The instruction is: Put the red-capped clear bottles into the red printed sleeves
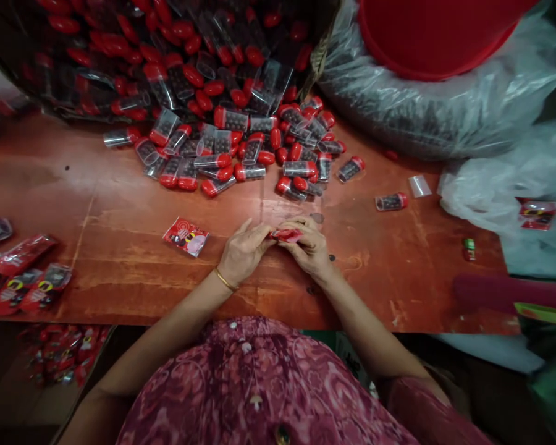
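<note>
My left hand (243, 250) and my right hand (308, 244) meet over the middle of the reddish wooden table (120, 204). Both pinch a small red packet (285, 235) between their fingertips. A gold bangle sits on my left wrist. To the left of my hands lies a flat red printed sachet (186, 236). Just beyond my hands spreads a heap of small clear boxes with red caps (241, 148), filled with dark pellets.
A dark box full of more red-capped boxes (167, 49) stands at the back. A plastic sack of dark pellets (426, 105) under a red bowl (430, 31) stands back right. Filled red packets (23, 278) lie at the left edge. One lone box (391, 201) lies right.
</note>
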`<state>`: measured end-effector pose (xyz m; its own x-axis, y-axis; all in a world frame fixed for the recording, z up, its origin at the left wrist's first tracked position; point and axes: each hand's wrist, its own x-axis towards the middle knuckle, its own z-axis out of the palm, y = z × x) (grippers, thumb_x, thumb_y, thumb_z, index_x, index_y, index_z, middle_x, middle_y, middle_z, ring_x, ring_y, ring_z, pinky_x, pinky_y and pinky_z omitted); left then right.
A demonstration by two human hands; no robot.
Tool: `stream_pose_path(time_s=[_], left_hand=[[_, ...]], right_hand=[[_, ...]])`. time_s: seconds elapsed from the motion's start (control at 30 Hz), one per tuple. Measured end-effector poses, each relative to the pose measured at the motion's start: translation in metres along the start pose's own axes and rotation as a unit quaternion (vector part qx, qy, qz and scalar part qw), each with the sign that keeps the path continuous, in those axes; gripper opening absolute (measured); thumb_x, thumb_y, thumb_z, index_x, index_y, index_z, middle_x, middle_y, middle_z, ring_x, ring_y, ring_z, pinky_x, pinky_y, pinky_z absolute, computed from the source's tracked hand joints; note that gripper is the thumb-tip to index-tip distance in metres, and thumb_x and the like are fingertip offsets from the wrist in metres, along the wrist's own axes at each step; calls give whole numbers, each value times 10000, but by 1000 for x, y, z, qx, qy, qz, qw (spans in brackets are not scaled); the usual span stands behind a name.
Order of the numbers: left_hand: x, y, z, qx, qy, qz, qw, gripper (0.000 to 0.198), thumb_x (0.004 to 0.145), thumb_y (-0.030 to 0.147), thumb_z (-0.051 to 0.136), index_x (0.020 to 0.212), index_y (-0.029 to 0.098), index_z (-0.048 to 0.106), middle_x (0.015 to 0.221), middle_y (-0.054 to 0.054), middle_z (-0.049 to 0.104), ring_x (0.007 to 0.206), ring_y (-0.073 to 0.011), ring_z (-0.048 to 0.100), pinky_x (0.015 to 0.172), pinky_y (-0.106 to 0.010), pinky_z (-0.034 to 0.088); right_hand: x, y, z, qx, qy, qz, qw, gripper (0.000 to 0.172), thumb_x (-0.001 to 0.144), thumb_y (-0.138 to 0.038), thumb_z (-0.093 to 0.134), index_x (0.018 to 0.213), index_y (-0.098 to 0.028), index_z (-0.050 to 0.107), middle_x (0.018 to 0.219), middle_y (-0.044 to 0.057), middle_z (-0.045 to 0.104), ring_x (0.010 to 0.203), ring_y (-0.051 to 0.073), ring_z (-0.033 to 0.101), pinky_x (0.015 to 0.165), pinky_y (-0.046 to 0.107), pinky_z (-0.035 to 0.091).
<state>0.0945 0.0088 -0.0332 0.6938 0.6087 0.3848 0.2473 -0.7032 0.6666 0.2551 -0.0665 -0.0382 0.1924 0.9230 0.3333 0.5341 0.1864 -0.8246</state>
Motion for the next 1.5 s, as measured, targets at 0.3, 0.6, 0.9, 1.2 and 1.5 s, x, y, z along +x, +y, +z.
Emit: stream_pose_path(time_s=[0.3, 0.6, 0.9, 1.2, 1.5], left_hand=[[1, -1, 5, 16, -5, -37, 999, 301, 907, 351, 376, 948, 170, 613, 893, -69, 706, 868, -168, 657, 1015, -433, 382], [4, -5, -1, -7, -18, -18, 1000, 300, 884, 377, 432, 1023, 174, 603, 1007, -76, 694, 948, -173, 637, 1050, -454, 315], [5, -1, 4, -58, -26, -62, 996, 360, 883, 415, 412, 1069, 186, 617, 1007, -56, 691, 931, -167, 615, 963, -349, 420], [-1, -1, 14, 8, 4, -56, 998, 314, 893, 362, 413, 1046, 178, 616, 917, -62, 715, 786, -159, 649, 1005, -387, 370], [0, 4, 6, 66, -51, -56, 995, 202, 860, 246, 487, 1003, 188, 617, 991, -78, 705, 879, -197, 647, 986, -440, 353]], right_hand=[[5, 5, 2, -30, -10, 21, 999, 246, 785, -501, 575, 798, -299, 714, 794, 16, 695, 865, 227, 583, 872, 444, 388], [9, -4, -6, -40, -10, 20, 999, 302, 765, -546, 574, 769, -276, 711, 765, 28, 685, 806, 217, 590, 825, 411, 427], [6, 0, 1, -51, -4, 22, 998, 362, 798, -566, 507, 698, -279, 704, 664, 20, 643, 811, 220, 568, 837, 419, 399], [5, 11, -2, -90, -29, 10, 995, 354, 798, -564, 511, 737, -277, 709, 767, 23, 668, 820, 207, 550, 834, 399, 374], [3, -2, 6, -42, -1, -10, 999, 291, 748, -492, 619, 859, -231, 683, 806, 30, 633, 768, 190, 552, 732, 348, 433]])
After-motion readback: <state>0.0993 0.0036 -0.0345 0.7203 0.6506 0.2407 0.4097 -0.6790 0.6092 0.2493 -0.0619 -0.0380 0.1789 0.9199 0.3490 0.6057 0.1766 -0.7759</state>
